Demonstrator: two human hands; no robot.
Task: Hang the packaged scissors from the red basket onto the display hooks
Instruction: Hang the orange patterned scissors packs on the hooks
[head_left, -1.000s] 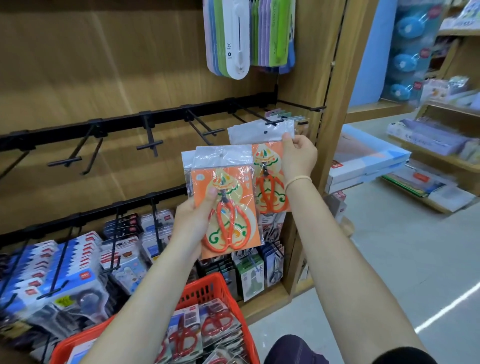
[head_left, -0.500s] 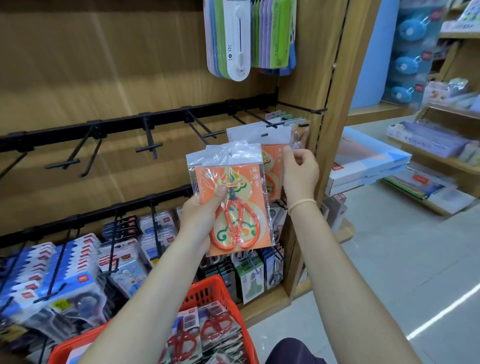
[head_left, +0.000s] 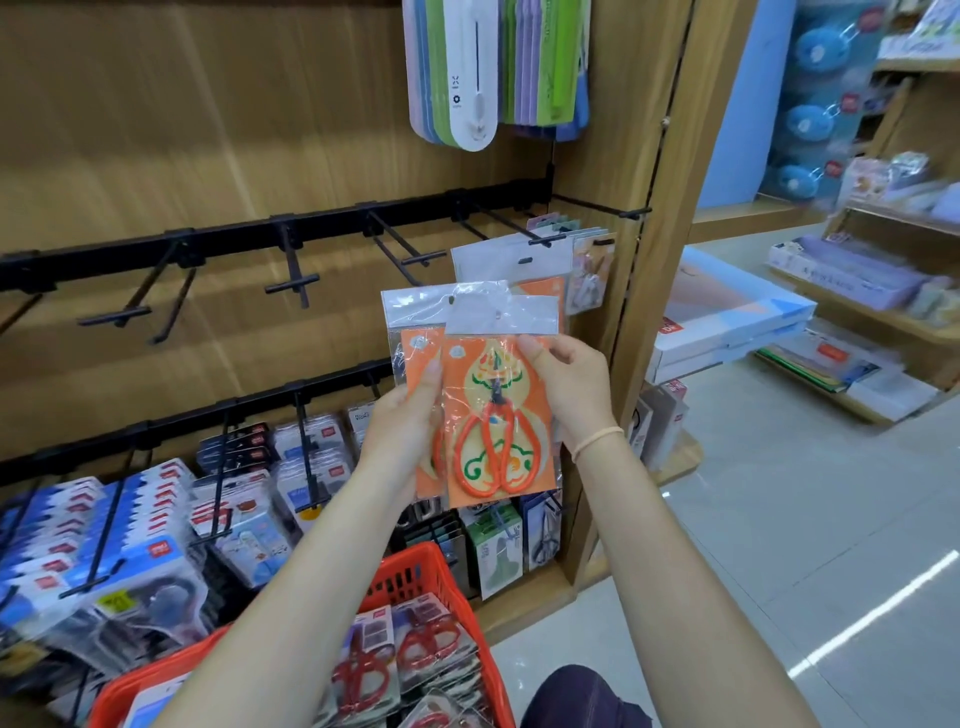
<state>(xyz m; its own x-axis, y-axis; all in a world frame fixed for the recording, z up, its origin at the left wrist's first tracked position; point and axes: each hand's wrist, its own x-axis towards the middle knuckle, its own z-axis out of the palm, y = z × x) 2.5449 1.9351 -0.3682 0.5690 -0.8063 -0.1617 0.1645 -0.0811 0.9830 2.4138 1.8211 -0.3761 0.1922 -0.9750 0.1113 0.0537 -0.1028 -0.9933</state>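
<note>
front pack (head_left: 501, 415): centre of frame, upright, long axis vertical, scissor handles down, clear header with hang hole up.
back pack (head_left: 415, 358): directly behind the front one, offset to frame-left, mostly covered; only its left strip and header show.
right hand (head_left: 574, 387): thumb and fingers pinch the front pack's upper right edge.
left hand (head_left: 410, 421): grips the left edges of the pair, thumb lying on the back pack's face.
hands: close together, level with each other, both clamped on the packs, nothing free.
hook (head_left: 511, 226): black prong, up and slightly frame-right of the packs, well above the hang hole; already carries a white-header pack (head_left: 514, 260) sitting just behind the held pair.
empty hooks (head_left: 402, 244): more along the same rail, up and to frame-left.
nearer hand: right, my read; it sits under the loaded hook and holds the front pack by its top.
next move, judged: lift the front pack off the pair, hole up to the prong tip.
basket (head_left: 415, 577): red, bottom centre, more packs inside.
</note>
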